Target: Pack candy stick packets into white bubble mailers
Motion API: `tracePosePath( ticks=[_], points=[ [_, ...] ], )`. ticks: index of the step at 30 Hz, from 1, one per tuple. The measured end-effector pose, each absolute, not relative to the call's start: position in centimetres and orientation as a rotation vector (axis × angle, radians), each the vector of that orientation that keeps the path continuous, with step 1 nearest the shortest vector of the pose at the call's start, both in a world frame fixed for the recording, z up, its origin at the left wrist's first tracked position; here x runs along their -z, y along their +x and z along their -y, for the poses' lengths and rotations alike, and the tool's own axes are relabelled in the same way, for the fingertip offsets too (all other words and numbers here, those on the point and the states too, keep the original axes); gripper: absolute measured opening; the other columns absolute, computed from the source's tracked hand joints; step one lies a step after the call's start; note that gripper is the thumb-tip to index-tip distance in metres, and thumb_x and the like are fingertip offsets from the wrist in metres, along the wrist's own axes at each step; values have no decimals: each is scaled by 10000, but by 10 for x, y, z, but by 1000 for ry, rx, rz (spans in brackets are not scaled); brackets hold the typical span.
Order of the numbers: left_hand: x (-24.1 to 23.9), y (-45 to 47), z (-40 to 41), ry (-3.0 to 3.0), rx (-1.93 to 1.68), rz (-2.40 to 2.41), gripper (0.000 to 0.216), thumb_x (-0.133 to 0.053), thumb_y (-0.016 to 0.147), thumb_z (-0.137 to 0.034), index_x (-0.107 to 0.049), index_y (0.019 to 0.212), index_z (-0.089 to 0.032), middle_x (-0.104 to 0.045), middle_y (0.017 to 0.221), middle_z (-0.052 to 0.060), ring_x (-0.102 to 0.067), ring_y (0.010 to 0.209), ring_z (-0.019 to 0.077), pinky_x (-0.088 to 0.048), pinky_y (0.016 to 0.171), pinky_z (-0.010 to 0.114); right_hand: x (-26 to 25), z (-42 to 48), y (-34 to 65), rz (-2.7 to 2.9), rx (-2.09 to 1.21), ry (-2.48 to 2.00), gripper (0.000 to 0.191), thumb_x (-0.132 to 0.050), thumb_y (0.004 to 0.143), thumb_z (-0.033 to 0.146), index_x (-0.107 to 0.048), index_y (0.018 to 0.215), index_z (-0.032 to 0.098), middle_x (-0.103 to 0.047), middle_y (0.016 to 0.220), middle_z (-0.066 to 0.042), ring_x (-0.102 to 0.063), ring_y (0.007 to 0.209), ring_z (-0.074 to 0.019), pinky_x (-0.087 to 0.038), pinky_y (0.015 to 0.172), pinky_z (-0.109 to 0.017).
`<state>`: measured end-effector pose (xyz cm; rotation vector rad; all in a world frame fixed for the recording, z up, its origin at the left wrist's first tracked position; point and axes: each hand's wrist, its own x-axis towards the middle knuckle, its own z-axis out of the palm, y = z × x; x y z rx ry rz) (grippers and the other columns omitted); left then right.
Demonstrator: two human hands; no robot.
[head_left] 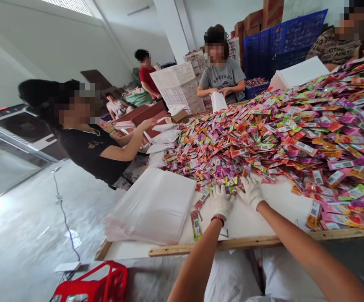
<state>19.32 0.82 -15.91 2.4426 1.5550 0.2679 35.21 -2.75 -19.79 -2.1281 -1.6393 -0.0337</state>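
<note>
A big heap of small colourful sachets (289, 130) covers the white table (279, 201). My left hand (221, 200), in a white glove, lies on the near edge of the heap with its fingers spread over a few sachets. My right hand (251, 191), also gloved, rests beside it on the sachets, fingers stretched out. Neither hand grips anything that I can make out. One loose green sachet (196, 224) lies on the table just left of my left wrist.
A stack of clear plastic bags (152, 207) lies left of my hands. A wooden strip (232, 244) edges the table's near side. Several other people sit around the table, one holding a white bag (218, 102). A red stool (97, 285) stands on the floor, blue crates (282, 42) behind.
</note>
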Motion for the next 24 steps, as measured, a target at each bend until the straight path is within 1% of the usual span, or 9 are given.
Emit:
tracePosePath(
  ticks=[5,8,10,12,14,16,20,24],
  points=[
    [166,190,-13,2438,-296,-1558,695,-531,859,-465,-424,1465,-141,-407,1529,209,-305,1459,363,-169,1224,506,198,29,355,1644,24,-2168,462,-526,887,476,-617,1220,169,-635,1132,-161,-503,1054,-336,-358,881,-442],
    [176,183,-13,2461,-432,-1553,701,-477,896,-481,-376,1487,-118,-410,1531,200,-326,1455,328,-232,1210,488,208,30,360,1602,46,-2067,337,-532,880,401,-653,1112,190,-651,1053,-127,-531,1006,-305,-375,884,-425],
    [183,180,-15,2446,-515,-1583,686,-453,912,-498,-384,1484,-127,-416,1530,192,-351,1443,313,-292,1186,465,219,28,364,1543,72,-1980,249,-527,865,331,-664,1028,202,-642,1022,-108,-542,986,-282,-393,896,-408],
    [187,179,-17,2450,-516,-1594,659,-462,908,-512,-433,1456,-149,-455,1499,180,-387,1418,312,-308,1179,459,228,26,368,1466,114,-1923,214,-534,840,303,-661,982,207,-619,1066,-112,-534,1018,-286,-412,907,-407],
    [187,179,-18,2485,-457,-1572,646,-504,884,-519,-478,1423,-165,-478,1475,170,-400,1403,318,-289,1189,464,232,25,370,1408,140,-1904,231,-542,827,307,-650,1001,200,-594,1141,-128,-515,1072,-303,-420,928,-422],
    [184,181,-16,2508,-384,-1556,644,-542,860,-517,-501,1403,-174,-458,1487,165,-382,1412,325,-264,1200,473,232,27,371,1398,129,-1907,287,-541,830,312,-633,1071,187,-587,1174,-138,-505,1102,-313,-415,949,-441],
    [178,187,-14,2486,-277,-1573,642,-537,863,-527,-499,1402,-181,-410,1524,163,-332,1440,330,-235,1210,486,227,30,373,1457,81,-1939,379,-540,837,327,-602,1180,181,-608,1150,-129,-514,1074,-308,-410,933,-442],
    [173,189,-13,2474,-275,-1562,647,-558,851,-513,-499,1403,-181,-427,1504,170,-355,1422,338,-225,1215,491,225,31,375,1504,80,-1959,372,-530,848,326,-614,1181,182,-618,1131,-123,-519,1039,-295,-403,901,-420]
  ],
)
